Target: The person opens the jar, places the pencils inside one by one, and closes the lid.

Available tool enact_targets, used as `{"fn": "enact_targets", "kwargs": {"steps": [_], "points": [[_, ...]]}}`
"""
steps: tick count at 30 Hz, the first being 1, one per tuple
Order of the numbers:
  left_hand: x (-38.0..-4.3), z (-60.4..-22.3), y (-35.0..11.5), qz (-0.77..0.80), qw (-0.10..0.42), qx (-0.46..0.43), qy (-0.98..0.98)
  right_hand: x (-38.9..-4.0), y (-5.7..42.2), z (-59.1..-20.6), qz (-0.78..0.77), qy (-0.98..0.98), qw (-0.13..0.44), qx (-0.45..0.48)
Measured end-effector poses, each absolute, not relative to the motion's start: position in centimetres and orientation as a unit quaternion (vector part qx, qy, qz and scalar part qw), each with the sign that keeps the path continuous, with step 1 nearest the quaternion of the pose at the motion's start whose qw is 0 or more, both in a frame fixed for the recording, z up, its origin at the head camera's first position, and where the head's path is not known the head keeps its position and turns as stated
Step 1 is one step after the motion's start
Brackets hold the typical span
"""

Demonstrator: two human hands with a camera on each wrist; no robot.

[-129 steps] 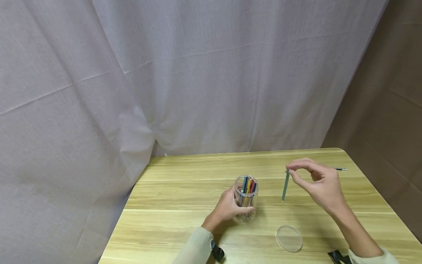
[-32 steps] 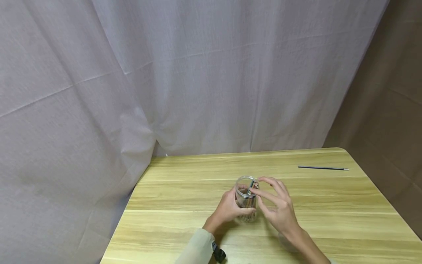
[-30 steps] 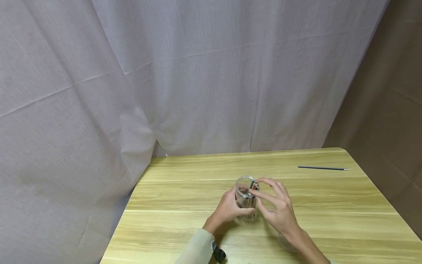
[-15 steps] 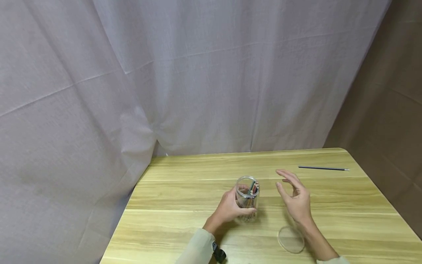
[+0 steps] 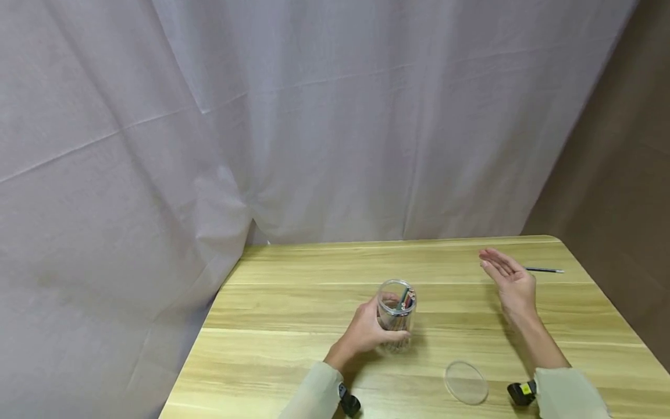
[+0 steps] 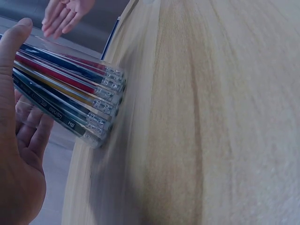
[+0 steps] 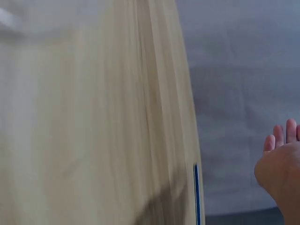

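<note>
My left hand grips a clear plastic jar from its left side, the thumb across its front. Inside the jar lean several pencils in dark green, blue, red and yellow, their eraser ends at the bottom. My right hand is in the air over the right part of the table, fingers extended and holding nothing. Just beyond it lies a dark blue pencil with a pale end, partly hidden by the hand in the head view. The right wrist view shows part of this pencil near the table edge.
A clear round lid lies flat on the wooden table, to the right of the jar and close to the front. Grey curtains hang behind the table's back edge and along the left. A brown curtain hangs at the right.
Earlier my right hand brought a green pencil to the jar and let go of it there. Since then it has moved right and away, towards the loose pencil. The left hand still holds the jar.
</note>
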State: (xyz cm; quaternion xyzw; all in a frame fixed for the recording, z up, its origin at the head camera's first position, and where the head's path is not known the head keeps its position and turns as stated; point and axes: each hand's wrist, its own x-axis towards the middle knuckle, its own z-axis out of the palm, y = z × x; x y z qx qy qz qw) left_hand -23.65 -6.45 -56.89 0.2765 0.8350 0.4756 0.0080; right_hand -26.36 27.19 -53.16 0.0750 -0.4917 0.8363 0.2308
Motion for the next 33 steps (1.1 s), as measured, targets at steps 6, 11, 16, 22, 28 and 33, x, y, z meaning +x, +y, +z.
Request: {"fn": "enact_targets", "kwargs": {"steps": [6,11,16,22,28,33], "points": [[-23.1,-56.9,-6.6,0.471,0.005,0.282,0.836,-28.0,30.4,-52.7,0.848,-0.488,0.203,0.032],[-22.5,-56.9,-6.5,0.468,0.001,0.285,0.837,-28.6,32.7,-53.3,0.847,-0.504,0.167,-0.008],[-22.3,-56.9,-6.4,0.465,0.002,0.289,0.837,-29.2,34.5,-55.7,0.750,-0.647,0.135,-0.031],[-22.0,-57.0,-6.4,0.466,0.005,0.292,0.835,-29.5,34.7,-58.0,0.493,-0.860,0.128,-0.038],[-21.8,-57.1,-6.3,0.471,0.009,0.291,0.833,-29.1,34.1,-58.5,0.380,-0.913,0.148,-0.009],[-21.8,-57.0,-6.2,0.474,0.012,0.292,0.831,-28.6,33.7,-58.8,0.356,-0.919,0.171,0.006]]}}
